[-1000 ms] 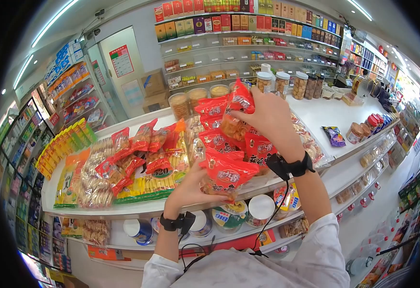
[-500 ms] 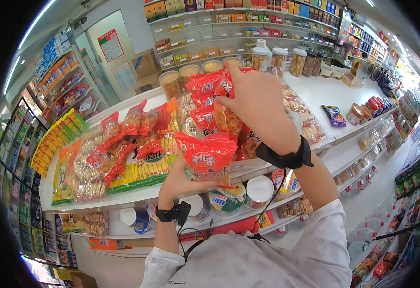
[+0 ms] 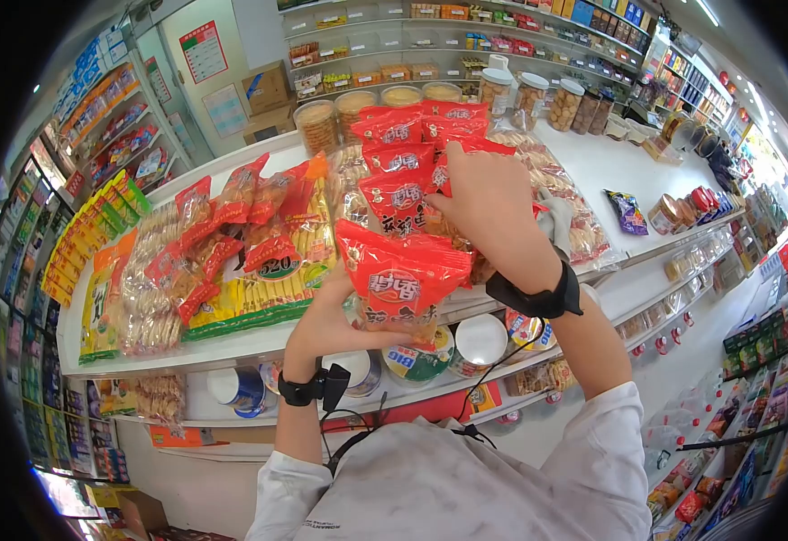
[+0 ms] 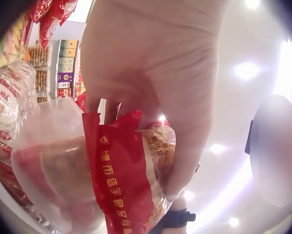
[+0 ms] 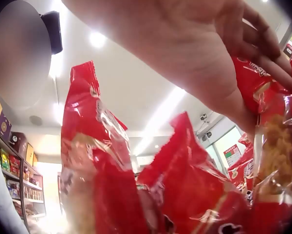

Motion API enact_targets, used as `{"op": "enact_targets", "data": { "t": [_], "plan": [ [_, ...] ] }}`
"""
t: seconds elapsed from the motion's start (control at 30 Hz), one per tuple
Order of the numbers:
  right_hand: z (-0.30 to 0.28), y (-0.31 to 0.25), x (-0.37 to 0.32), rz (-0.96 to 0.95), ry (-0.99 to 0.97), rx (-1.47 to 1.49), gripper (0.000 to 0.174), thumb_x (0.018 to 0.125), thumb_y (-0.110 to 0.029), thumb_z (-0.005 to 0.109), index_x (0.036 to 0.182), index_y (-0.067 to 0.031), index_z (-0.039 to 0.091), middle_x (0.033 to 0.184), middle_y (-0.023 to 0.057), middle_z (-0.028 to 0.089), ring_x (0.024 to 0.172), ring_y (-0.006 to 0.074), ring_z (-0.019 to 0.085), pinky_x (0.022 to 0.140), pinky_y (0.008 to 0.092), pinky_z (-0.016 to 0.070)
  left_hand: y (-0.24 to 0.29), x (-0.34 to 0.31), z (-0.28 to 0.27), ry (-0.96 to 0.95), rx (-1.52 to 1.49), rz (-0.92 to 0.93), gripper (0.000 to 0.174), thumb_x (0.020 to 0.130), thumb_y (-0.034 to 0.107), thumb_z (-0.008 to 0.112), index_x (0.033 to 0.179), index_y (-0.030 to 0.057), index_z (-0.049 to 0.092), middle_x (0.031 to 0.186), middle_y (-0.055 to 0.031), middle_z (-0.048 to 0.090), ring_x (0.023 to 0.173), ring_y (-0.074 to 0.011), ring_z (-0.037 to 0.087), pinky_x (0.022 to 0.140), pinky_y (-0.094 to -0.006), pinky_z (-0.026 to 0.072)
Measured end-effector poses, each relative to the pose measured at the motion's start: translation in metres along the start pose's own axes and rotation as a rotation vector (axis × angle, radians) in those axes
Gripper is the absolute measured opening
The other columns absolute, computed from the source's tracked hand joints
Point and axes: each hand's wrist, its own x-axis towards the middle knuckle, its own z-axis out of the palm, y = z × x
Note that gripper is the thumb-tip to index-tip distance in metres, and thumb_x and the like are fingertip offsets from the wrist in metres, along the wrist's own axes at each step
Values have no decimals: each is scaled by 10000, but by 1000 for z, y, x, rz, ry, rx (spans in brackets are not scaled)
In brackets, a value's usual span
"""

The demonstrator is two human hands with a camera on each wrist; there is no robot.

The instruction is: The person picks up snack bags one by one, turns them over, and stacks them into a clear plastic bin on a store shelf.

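Near the counter's front edge my left hand grips a red and clear snack bag by its lower side, thumb across its base. The same bag fills the lower middle of the left wrist view. Behind it, more red bags stand in rows. My right hand is over the right end of these rows, its fingers curled round the top of one red bag. In the right wrist view, my right hand is against a bag at the right.
Loose red packets lie on yellow packages at the left of the white counter. Round tubs and lidded jars stand behind the bags. A purple packet lies to the right. Tubs fill the shelf below.
The bag in my left hand first moved left, then slightly up. My right hand shifted lower over the rows, and the bag tops behind are more exposed. The head view has tilted down.
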Motion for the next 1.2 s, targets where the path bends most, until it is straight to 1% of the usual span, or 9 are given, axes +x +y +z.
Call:
{"op": "enact_targets", "data": {
  "t": [0.13,0.33,0.53,0.63,0.73,0.83,0.93,1.03,1.2],
  "plan": [
    [-14,1,0,79,77,2,446,774,-345,855,1042,-60,641,815,93,728,835,280,727,770,411,519,-11,3,3,-24,2,-21,787,655,277,983,1343,71,660,1483,-153,553,1386,-340,508,1166,-463,367],
    [6,-13,-15,37,141,-117,547,806,-349,834,1163,15,636,795,90,731,842,264,728,801,400,521,-6,5,3,-58,56,26,809,663,278,973,1377,84,644,1527,-159,505,1454,-363,421,1200,-473,323],
    [-2,-5,-20,-5,-61,-37,703,848,-424,795,1291,89,606,800,97,738,796,260,734,769,385,538,-9,2,1,-98,-6,50,828,669,285,970,1399,90,632,1557,-164,474,1482,-376,382,1220,-485,295],
    [-10,-3,-27,-39,-85,-52,673,882,-460,766,1307,43,624,769,78,728,757,298,730,763,406,550,-7,2,2,-80,-14,32,836,674,286,970,1406,81,621,1553,-164,475,1480,-365,392,1218,-477,301],
    [-43,12,-24,100,-168,232,628,911,-476,741,1329,-20,636,844,114,727,852,335,719,830,433,548,-9,0,7,-29,-19,6,849,682,269,971,1415,62,598,1526,-156,504,1452,-327,441,1197,-454,341],
    [-31,26,-28,-42,338,208,587,923,-464,733,1341,-63,638,1033,163,718,990,356,681,904,450,529,-19,-6,11,50,-170,-71,843,691,246,973,1410,45,580,1468,-139,561,1386,-279,519,1156,-426,398],
    [-17,22,-32,-185,335,436,509,927,-360,743,1314,-45,643,1176,182,678,1096,346,639,965,453,500,-22,-11,13,110,-283,-119,819,698,233,974,1389,42,578,1400,-120,613,1308,-247,584,1114,-409,442],
    [17,26,-33,-298,298,426,437,907,-242,754,1288,-56,650,1198,166,675,1100,346,641,987,455,488,-17,-11,14,101,-234,-134,781,707,233,969,1363,48,589,1346,-116,639,1257,-240,616,1086,-399,461],
    [28,16,-50,-244,252,412,435,885,-120,735,1306,-70,637,1254,164,663,1160,358,626,1066,455,459,-15,-5,17,100,-128,-85,781,712,225,959,1372,45,582,1347,-123,633,1284,-245,595,1101,-403,447]
  ]
}}
